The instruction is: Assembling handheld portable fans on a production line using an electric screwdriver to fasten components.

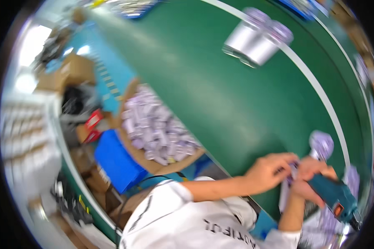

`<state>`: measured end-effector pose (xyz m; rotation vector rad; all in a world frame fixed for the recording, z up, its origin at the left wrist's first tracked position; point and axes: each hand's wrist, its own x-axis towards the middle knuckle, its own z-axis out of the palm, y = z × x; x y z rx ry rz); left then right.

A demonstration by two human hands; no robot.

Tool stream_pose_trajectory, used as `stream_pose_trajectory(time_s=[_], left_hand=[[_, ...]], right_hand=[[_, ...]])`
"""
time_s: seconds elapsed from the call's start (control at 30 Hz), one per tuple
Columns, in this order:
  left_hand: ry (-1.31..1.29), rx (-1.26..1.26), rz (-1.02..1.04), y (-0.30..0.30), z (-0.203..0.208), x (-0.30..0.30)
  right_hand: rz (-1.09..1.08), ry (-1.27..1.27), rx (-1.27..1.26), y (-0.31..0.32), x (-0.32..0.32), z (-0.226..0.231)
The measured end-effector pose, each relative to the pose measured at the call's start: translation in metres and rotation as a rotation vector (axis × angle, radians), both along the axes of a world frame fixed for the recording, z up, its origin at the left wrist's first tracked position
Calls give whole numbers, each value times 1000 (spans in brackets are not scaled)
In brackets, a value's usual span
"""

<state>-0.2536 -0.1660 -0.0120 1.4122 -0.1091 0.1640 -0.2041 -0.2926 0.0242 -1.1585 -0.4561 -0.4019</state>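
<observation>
My left hand [272,172] is at the lower right, over the green table. Its thumb and fingers are bent together at a small lilac plastic part [293,171], whose shape is blurred. Touching close beside it, my right hand [309,182] is closed around a teal electric screwdriver [332,197] with an orange switch. The tool slants down to the right, away from the left hand. Just beyond the hands is a silver, lilac-topped piece [321,144]. More lilac and silver pieces [320,228] lie below the right hand, partly hidden by it.
Two silver cylinders with lilac tops [253,39] lie on the green table [220,95] farther off. A large carton [158,168] full of lilac parts stands against its left edge, next to a blue box [116,162]. A blue tray [137,10] sits at the far end.
</observation>
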Motion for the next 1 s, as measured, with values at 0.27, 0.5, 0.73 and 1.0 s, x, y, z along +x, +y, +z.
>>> stream_pose_trajectory(time_s=[0.27,0.5,0.73,1.0], left_hand=[[-8,-25,-33,-2,2,-6],[-180,-35,-65,19,33,-16],[-470,417,-182,38,33,-23],[-503,391,-312,26,34,-17]], right_hand=[[-59,103,137,-11,3,29],[36,2,443,-27,-32,76],[83,79,391,-14,-73,87],[179,134,234,-25,-76,69]])
